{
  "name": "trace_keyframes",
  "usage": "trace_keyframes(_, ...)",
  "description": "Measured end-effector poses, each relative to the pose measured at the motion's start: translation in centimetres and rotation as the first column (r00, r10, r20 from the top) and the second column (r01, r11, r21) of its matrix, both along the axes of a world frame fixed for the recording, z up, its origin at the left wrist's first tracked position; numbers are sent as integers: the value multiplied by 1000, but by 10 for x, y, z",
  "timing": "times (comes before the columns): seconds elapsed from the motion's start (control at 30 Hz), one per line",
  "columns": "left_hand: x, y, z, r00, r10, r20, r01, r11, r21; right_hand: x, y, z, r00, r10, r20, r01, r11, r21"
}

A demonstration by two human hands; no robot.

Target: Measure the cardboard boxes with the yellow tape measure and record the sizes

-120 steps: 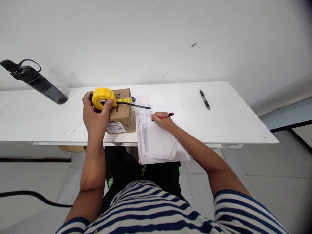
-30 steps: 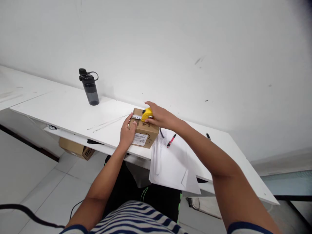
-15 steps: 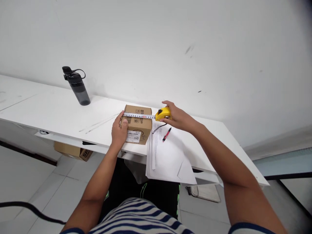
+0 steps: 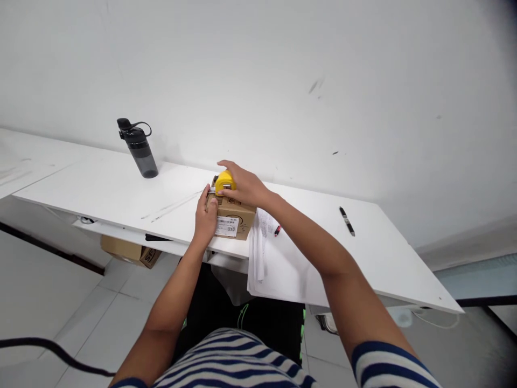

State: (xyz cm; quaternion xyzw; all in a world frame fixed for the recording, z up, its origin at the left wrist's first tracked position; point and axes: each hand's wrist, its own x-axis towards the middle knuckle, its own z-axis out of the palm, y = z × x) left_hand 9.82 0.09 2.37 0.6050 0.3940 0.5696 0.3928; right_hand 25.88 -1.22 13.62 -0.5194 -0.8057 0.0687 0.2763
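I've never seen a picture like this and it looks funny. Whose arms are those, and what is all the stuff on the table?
There is no machine here. A person wears a camera on their head, so you see their own two arms from above, reaching forward. The left hand holds the left side of a cardboard box. The right hand holds a yellow tape measure on top of the box. On the white table there are also a dark bottle, a pile of papers with a red pen on it, and a black pen farther right. A second box sits under the table.
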Motion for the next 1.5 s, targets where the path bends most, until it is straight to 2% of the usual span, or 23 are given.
trace_keyframes(0.17, 4, 0, 2, 998, -24, 58, 28, 997, -67, -25, 10, 0, 1000, -7, 4, 7, 1000, 8)
trace_keyframes(0.3, 6, -26, -4, 1000, 1, 18, 4, 965, -263, -17, 5, 9, 984, -174, -36, 177, 977, 122)
trace_keyframes(0.37, 3, -41, -6, 1000, -1, -16, -3, 965, -263, -10, 2, 15, 960, -272, -68, 279, 949, 149)
trace_keyframes(0.43, -3, -45, -4, 999, 42, -33, -47, 982, -185, -5, 0, 20, 936, -344, -69, 351, 926, 140)
trace_keyframes(0.5, -11, -32, 5, 997, 72, -4, -72, 988, -140, -5, -2, 23, 919, -394, -34, 395, 911, 123)
trace_keyframes(0.57, -15, -7, 14, 997, 42, 57, -34, 988, -148, -10, -3, 23, 902, -429, 40, 423, 900, 109)
trace_keyframes(0.63, -13, 18, 19, 991, -59, 119, 78, 983, -166, -19, -1, 22, 879, -457, 133, 446, 889, 105)
trace_keyframes(0.7, -9, 33, 20, 972, -142, 188, 182, 960, -215, -28, 2, 19, 858, -469, 211, 457, 883, 104)
trace_keyframes(0.77, -4, 38, 18, 962, -141, 233, 199, 948, -249, -35, 6, 16, 849, -457, 266, 448, 889, 97)
trace_keyframes(0.87, -1, 35, 14, 967, -97, 236, 155, 958, -242, -41, 11, 15, 844, -411, 345, 406, 910, 90)
trace_keyframes(1.0, -3, 33, 13, 969, -105, 225, 158, 961, -229, -43, 7, 22, 829, -354, 433, 362, 930, 68)
trace_keyframes(1.13, -2, 35, 12, 963, -105, 248, 163, 959, -230, -38, -13, 30, 815, -300, 495, 333, 943, 23)
trace_keyframes(1.3, 0, 36, 8, 966, -102, 238, 152, 967, -204, -25, -62, 31, 783, -334, 524, 401, 916, -16)
trace_keyframes(1.4, 0, 36, 8, 978, -109, 177, 141, 974, -176, -20, -90, 32, 753, -366, 546, 464, 884, -47)
trace_keyframes(1.5, -5, 36, 14, 991, -132, 20, 133, 990, -55, -19, -104, 33, 724, -384, 573, 497, 866, -47)
